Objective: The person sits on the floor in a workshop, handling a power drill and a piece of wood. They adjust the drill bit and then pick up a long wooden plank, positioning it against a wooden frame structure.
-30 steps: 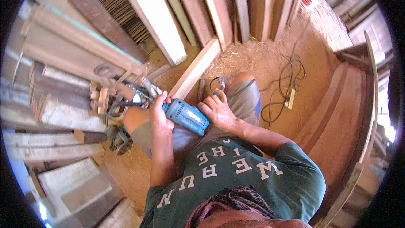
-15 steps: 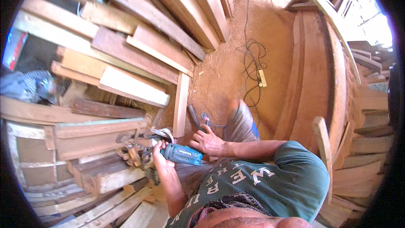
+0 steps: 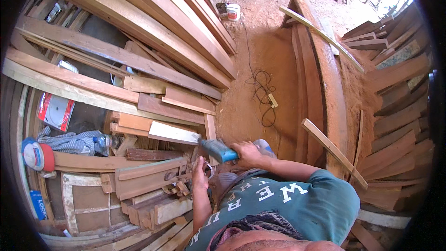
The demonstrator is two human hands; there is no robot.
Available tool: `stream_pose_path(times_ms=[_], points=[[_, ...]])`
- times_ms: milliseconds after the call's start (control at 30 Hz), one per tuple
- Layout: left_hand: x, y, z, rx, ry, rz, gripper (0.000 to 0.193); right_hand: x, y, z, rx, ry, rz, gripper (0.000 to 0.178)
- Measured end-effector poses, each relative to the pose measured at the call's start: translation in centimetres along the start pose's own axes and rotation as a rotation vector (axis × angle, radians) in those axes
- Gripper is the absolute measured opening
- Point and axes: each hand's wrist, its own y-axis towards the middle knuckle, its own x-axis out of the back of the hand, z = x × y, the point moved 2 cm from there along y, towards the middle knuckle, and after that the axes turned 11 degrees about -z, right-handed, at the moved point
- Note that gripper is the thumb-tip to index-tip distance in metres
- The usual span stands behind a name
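My right hand (image 3: 249, 154) is wrapped round the rear of a blue corded-type power tool (image 3: 220, 150) with a long rounded body. The tool's dark front end points left and is blurred, so its exact kind is hard to make out. Below that front end, apart from the tool, is my left hand (image 3: 200, 176), fingers upright and seemingly holding nothing. Close beside the left hand shows a white curved band (image 3: 213, 171), partly hidden. A pale, white-faced board (image 3: 173, 133) lies just beyond the tool's front.
Stacked timber (image 3: 186, 32) fills the left. A long curved plank structure (image 3: 316, 88) stands to the right, with a loose batten (image 3: 332, 151) leaning over it. A tangled cord (image 3: 261, 86) with a socket block (image 3: 272, 100) lies on sawdust; a white bucket (image 3: 233, 12) stands farther off.
The power tool has left my left hand and moved up, with my right hand now gripping its rear. My view has shifted, bringing the far bucket and more timber into sight.
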Motion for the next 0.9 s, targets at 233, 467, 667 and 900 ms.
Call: stream_pose_path(times_ms=[233, 467, 667, 900], points=[[-1.3, 4.4, -0.6, -0.27, 0.592, 0.089, 0.059, 4.9, -0.9, -8.0, -0.617, 0.228, -0.212, 0.038], [-9.4, 9.2, -5.2, -0.34, 0.898, 0.281, 0.054, 14.6, 2.5, -9.8, -0.937, 0.812, -0.488, 0.022], [-26.3, 8.6, -14.4, -0.538, 0.919, 0.342, 0.048, 18.2, 5.7, -19.2, -1.032, 1.147, -0.703, 0.013], [-35.6, 17.9, -14.0, -0.444, 1.068, 0.354, 0.047, 25.4, 8.8, -24.5, -1.087, 1.065, -0.847, 0.012]])
